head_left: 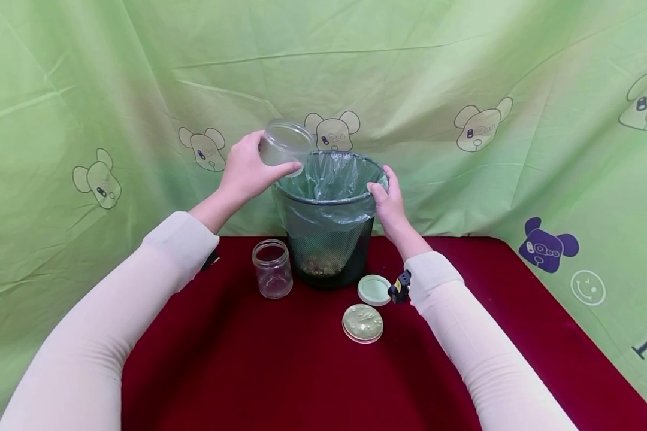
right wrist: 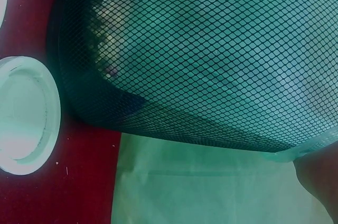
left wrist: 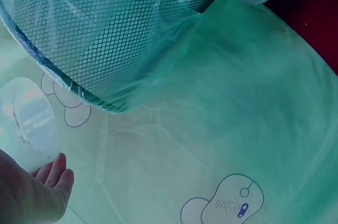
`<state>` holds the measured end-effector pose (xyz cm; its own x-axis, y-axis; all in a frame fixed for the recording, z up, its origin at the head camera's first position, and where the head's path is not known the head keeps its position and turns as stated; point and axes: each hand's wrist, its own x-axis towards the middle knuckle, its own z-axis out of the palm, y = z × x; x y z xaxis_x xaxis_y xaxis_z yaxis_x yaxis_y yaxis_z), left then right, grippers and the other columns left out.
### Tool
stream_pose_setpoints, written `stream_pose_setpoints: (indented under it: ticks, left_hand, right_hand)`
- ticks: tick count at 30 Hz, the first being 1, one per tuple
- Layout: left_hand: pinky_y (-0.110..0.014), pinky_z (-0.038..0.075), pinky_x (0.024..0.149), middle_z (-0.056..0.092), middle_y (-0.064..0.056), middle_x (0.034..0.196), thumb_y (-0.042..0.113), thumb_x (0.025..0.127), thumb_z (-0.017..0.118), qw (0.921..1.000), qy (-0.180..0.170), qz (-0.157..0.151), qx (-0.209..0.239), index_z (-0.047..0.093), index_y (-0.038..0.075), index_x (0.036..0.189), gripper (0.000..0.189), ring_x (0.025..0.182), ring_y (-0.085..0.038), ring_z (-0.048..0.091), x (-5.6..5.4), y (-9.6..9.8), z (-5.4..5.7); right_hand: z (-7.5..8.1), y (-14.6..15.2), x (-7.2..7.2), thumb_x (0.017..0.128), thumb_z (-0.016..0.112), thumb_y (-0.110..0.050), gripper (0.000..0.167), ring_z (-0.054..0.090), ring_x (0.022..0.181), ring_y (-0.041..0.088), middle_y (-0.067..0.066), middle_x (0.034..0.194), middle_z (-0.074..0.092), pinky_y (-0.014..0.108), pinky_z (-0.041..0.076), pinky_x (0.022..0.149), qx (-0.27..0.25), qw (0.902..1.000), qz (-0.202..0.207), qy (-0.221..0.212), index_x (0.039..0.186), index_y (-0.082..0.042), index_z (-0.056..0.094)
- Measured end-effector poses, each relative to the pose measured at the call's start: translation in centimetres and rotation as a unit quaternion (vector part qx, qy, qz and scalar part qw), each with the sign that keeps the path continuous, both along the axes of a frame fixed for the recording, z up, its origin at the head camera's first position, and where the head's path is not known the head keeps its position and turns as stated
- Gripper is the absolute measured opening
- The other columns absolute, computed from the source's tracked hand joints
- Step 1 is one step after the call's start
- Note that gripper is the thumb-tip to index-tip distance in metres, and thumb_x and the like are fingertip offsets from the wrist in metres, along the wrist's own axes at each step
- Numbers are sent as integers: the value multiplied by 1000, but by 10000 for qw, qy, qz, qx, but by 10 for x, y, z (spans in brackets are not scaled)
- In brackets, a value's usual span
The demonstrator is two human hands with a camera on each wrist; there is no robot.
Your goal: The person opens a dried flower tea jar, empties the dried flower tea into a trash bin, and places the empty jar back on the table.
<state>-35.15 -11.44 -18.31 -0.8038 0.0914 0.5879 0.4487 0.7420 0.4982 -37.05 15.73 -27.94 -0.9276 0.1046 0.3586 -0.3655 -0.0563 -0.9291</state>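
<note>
My left hand (head_left: 250, 166) grips a clear jar (head_left: 287, 142), tilted at the left rim of a black mesh wastebasket (head_left: 358, 245). In the left wrist view, dark specks cling inside the jar (left wrist: 33, 129); fingers (left wrist: 63, 182) show below it. My right hand (head_left: 390, 206) grips the basket's right rim, thumb on the inner side. A translucent bag (head_left: 329, 176) lines the basket and folds over its rim. Through the mesh, small light-coloured bits (head_left: 323, 263) show at the bottom. In the right wrist view the mesh wall (right wrist: 200, 60) fills most of the frame.
A second clear jar (head_left: 273, 272) stands upright and uncapped left of the basket. To the right lie a pale green lid (head_left: 374, 290) and a gold foil-like disc (head_left: 363, 323) on the red tablecloth (head_left: 280, 371). A green curtain (head_left: 399, 72) hangs close behind.
</note>
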Motion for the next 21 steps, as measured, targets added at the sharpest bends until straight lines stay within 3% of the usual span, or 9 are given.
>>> stream_pose_setpoints:
  ticks: [6,13,16,21]
  left_hand:
    - [-32,46,86,61,-7,114,56,71,79,9965,-351,-227,721,54,4,129,82,100,-17,54,5,-2,-3]
    - [-32,45,93,61,-6,118,57,71,79,9891,-759,-560,1131,53,7,131,82,107,-17,57,12,-8,-11]
    - [-31,46,93,63,-6,118,48,74,81,9825,-845,-901,1393,53,8,132,75,107,-17,59,14,-12,-16]
    - [-31,48,92,63,-10,120,32,80,80,9639,-1065,-1589,1853,51,6,135,68,110,-18,60,18,-15,-23]
  right_hand:
    - [-2,1,-2,90,51,-16,73,37,127,24,15,153,26,33,31,107,45,10000,-47,-2,154,-6,16]
    - [-3,0,-4,90,51,-17,74,34,131,24,13,156,22,33,28,109,88,9999,-59,22,154,-5,16]
    - [-3,0,-4,90,51,-18,74,33,131,24,13,156,22,34,28,109,112,9999,-50,26,154,-5,17]
    - [-2,0,-2,90,52,-18,74,32,132,23,12,156,21,35,27,109,168,9998,-65,18,154,-7,17]
